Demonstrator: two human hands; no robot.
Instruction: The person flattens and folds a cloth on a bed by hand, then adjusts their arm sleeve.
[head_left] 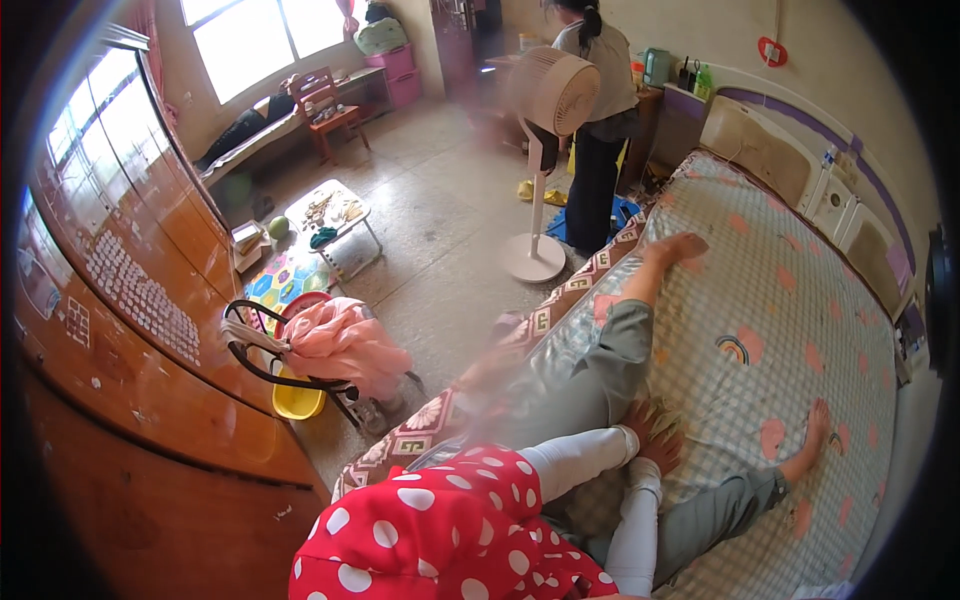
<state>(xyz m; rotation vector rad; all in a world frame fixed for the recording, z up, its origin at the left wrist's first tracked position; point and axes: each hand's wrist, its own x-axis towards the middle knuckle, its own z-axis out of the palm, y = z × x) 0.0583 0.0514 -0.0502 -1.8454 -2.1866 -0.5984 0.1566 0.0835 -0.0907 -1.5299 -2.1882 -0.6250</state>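
Observation:
Between my stretched-out legs, my two hands come close together low over the bed. My left hand is closed on a small yellow-green bundle that looks leafy or stringy; its exact kind is too small to make out. Just below it, my right hand holds the near side of the same bundle, with its fingers partly hidden. White sleeves cover both forearms, and a red cloth with white dots lies over my body.
A standing fan is beside the bed, in front of a person at a desk. To the left are a chair draped with pink cloth, a yellow basin, a small folding table and a wooden wardrobe.

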